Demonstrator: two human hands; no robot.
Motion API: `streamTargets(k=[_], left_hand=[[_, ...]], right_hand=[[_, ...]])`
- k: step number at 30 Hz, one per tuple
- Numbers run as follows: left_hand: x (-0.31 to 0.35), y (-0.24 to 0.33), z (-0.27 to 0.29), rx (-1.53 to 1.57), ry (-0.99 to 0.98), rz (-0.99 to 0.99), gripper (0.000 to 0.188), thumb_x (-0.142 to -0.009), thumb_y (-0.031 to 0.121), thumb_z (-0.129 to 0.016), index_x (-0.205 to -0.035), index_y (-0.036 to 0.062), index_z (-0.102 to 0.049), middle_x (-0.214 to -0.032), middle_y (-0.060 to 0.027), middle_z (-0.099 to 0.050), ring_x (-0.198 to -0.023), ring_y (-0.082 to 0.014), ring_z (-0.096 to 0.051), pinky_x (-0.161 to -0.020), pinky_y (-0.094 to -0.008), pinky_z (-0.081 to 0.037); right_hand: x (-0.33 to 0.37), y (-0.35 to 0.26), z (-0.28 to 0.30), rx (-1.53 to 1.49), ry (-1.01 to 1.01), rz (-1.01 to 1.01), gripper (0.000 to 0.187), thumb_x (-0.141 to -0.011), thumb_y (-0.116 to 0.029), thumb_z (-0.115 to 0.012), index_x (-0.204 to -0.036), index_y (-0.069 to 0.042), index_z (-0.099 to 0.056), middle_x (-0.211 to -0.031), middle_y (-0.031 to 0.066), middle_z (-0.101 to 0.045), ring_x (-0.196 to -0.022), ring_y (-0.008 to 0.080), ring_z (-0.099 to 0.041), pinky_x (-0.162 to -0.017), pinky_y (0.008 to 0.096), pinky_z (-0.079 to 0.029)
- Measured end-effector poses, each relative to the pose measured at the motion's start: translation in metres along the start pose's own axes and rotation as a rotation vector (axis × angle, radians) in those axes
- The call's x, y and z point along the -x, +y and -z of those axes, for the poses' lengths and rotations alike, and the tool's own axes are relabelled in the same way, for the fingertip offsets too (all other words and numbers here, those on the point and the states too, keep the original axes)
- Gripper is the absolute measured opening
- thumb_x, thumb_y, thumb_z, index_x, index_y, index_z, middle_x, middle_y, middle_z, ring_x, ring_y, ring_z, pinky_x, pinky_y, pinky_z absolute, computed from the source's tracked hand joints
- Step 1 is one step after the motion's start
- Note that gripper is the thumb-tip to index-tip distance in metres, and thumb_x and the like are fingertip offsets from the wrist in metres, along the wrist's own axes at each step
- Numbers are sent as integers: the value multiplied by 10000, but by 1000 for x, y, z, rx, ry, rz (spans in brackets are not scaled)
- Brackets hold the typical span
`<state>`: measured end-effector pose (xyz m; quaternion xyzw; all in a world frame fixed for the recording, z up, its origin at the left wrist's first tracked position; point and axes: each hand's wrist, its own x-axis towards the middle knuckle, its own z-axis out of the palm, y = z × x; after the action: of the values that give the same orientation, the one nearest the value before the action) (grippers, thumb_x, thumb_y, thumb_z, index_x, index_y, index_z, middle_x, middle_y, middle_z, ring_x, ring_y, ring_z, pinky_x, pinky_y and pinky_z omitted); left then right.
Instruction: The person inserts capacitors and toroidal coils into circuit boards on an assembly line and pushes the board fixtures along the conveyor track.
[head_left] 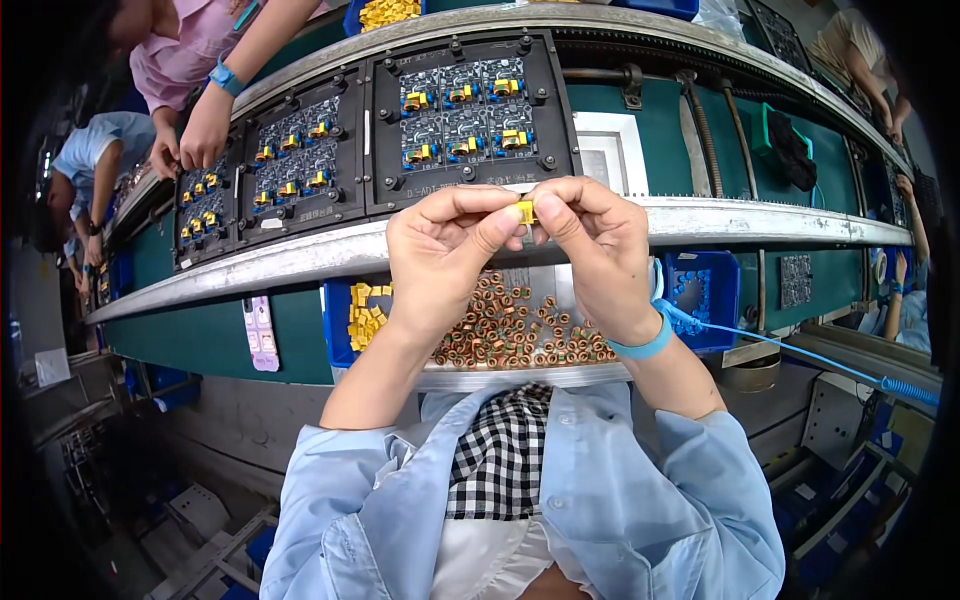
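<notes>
Both my hands meet above the metal rail, in front of a black fixture frame (385, 130) holding several dark circuit boards (460, 110). My left hand (435, 245) pinches a small yellow box-shaped component (525, 211) between thumb and fingertips. From the other side, my right hand (605, 245) closes thumb and forefinger on the same piece; its underside and leads are hidden by the fingers. Below the hands, many copper-wound ring coils (510, 320) lie in a metal tray. Similar yellow blocks (365, 318) fill a blue bin by my left forearm.
A blue bin (732, 310) of small blue parts stands right, beside the blue cord (800, 350) running from my wrist strap (645, 340). Further fixtures (290, 170) line the conveyor leftward, where a co-worker's hand (205, 130) reaches in. A pink phone-like object (260, 333) lies left.
</notes>
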<state>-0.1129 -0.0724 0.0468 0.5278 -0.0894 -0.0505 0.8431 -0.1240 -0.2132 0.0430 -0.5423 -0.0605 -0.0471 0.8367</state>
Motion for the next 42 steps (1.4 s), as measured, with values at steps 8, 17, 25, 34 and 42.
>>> streamTargets(k=[8,17,25,34,42], left_hand=[[-33,15,22,-151,8,125,199,-801,-52,-664,-998,-73,-647,-845,-131,-666,-698,-135,-611,-663,-213,-535],[-163,41,81,-1021,-222,-40,119,-793,-61,-641,-905,-43,-678,-825,-72,-671,-643,-96,-562,-580,-207,-466],[-207,18,86,-1261,-629,-177,99,-732,-88,-638,-813,-38,-667,-793,-56,-674,-599,-118,-544,-542,-246,-431],[-212,16,98,-1233,-691,-89,100,-718,-97,-635,-803,-46,-652,-796,-76,-674,-591,-164,-555,-543,-257,-445],[-215,14,96,-1219,-720,-81,84,-711,-76,-631,-792,-52,-637,-781,-92,-661,-606,-211,-569,-571,-293,-459]], right_hand=[[-25,6,31,288,-23,42,129,-901,-45,-568,-943,48,-647,-855,92,-634,-759,146,-561,-712,238,-466],[-49,30,56,872,-30,203,104,-758,35,-632,-861,28,-644,-915,116,-624,-749,195,-561,-667,273,-455],[-55,20,56,965,-140,99,137,-732,41,-652,-868,29,-654,-939,128,-623,-748,229,-551,-685,306,-464],[-54,20,56,949,-164,45,133,-714,30,-675,-846,22,-665,-941,129,-628,-740,226,-552,-685,314,-474],[-55,19,57,929,-169,22,132,-708,24,-683,-839,18,-671,-934,127,-630,-727,221,-552,-678,316,-478]])
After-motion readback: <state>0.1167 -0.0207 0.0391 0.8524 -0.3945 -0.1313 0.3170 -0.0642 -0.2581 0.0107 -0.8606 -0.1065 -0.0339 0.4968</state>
